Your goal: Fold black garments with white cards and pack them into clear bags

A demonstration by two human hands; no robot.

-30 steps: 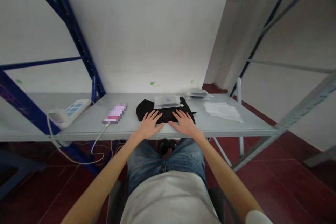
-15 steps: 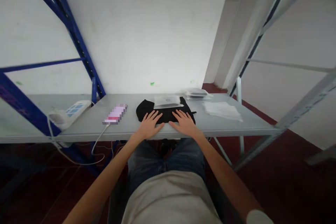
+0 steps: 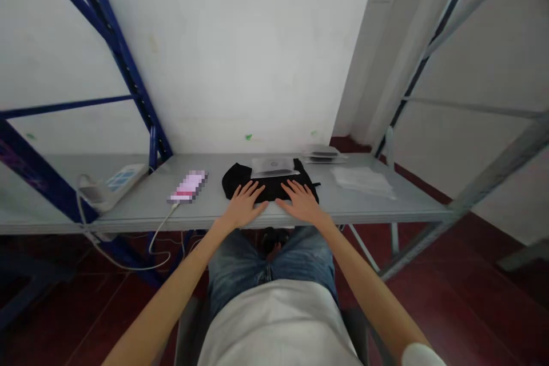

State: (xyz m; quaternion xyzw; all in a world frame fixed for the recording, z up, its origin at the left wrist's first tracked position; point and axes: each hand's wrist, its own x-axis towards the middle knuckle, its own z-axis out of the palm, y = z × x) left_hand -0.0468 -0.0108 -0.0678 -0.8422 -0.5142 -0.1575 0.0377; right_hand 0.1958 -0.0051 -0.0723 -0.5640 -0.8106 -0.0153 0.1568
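Our left hand (image 3: 245, 207) and right hand (image 3: 302, 205) lie open and spread on one black cloth item (image 3: 237, 179) near the front edge of the desk (image 3: 214, 197). We count one translucent packet (image 3: 274, 166) atop it, one phone (image 3: 187, 187) to its left — and to its right one stack of packets (image 3: 322, 154), number unclear.

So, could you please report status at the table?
Left hand and right hand open, fingers spread on soft black fabric item. Flat translucent plastic packet atop its far side. Packet untouched by either hand.

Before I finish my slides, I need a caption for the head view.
Left hand and right hand touching black fabric, with a translucent packet lying on top.
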